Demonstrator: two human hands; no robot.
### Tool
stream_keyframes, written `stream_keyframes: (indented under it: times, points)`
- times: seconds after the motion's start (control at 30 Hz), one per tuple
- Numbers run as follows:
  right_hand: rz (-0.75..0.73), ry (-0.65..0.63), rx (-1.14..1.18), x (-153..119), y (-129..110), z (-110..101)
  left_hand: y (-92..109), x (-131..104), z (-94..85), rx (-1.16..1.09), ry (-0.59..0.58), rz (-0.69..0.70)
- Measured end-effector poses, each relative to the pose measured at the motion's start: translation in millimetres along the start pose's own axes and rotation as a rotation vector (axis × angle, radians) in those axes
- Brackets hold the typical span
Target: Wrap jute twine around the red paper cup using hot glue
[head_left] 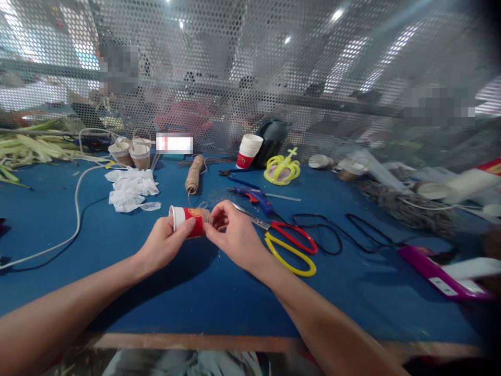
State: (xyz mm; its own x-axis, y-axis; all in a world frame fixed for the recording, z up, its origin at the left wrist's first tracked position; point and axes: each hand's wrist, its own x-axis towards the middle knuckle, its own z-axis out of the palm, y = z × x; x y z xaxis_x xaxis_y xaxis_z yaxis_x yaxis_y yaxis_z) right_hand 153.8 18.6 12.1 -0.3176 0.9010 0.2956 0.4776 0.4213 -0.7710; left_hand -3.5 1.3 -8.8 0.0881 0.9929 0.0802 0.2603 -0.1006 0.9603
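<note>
My left hand (169,238) is closed round a red and white paper cup (179,218), which lies sideways with its mouth to the left. Brown twine is wound round the cup's right end. At that end my right hand (235,230) has its thumb and fingers pinched together on the twine. A strand runs up from the cup to a roll of twine (194,175) lying behind it. Just right of my right hand lie scissors (291,245) with one red and one yellow handle. Beyond them is a blue glue gun (256,199).
Pliers (238,175), a stack of paper cups (249,151), a dark kettle (272,141) and a yellow crown (282,169) stand or lie at the back. White gloves (132,188) and twine-wrapped cups (140,154) are to the left. A purple power strip (425,269) and black cord lie right. A perforated screen rises behind.
</note>
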Motion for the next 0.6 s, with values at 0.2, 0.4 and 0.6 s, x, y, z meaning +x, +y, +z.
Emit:
stream_keyframes:
  times: [0.2,0.4,0.6]
  points:
    - [0.038,-0.016,0.061,1,-5,-3,4,0,0.2,-0.040,0.014,-0.004]
    - [0.139,-0.059,0.213,6,-8,-15,8,4,-1.0,-0.284,0.009,-0.040]
    - [0.157,-0.213,0.136,8,-8,-20,7,7,-1.8,-0.553,-0.048,-0.178]
